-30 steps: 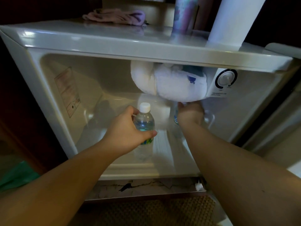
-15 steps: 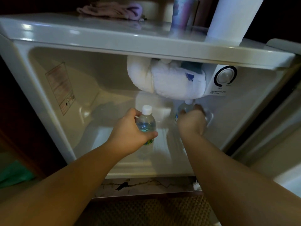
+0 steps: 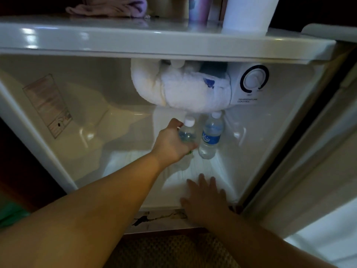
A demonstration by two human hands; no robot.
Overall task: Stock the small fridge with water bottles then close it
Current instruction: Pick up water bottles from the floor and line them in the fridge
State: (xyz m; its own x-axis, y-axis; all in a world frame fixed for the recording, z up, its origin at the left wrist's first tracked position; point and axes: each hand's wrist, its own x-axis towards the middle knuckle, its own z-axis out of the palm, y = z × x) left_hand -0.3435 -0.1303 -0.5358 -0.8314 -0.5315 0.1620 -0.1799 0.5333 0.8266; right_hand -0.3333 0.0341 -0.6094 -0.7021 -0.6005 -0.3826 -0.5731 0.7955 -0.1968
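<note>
The left hand (image 3: 170, 145) is gripping a water bottle (image 3: 187, 132) inside the small fridge (image 3: 81, 132). Just right of it, a second bottle (image 3: 210, 136) is standing alone. The right hand (image 3: 204, 196) is lying flat and open.

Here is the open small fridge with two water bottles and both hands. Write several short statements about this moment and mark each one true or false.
1. The left hand grips a water bottle. True.
2. The right hand holds the blue-label bottle. False: it is open and holds nothing; that bottle stands free.
3. The fridge door is closed. False: it is open.
4. Both bottles have white caps. True.
5. A paper towel roll stands on top of the fridge. True.
</note>
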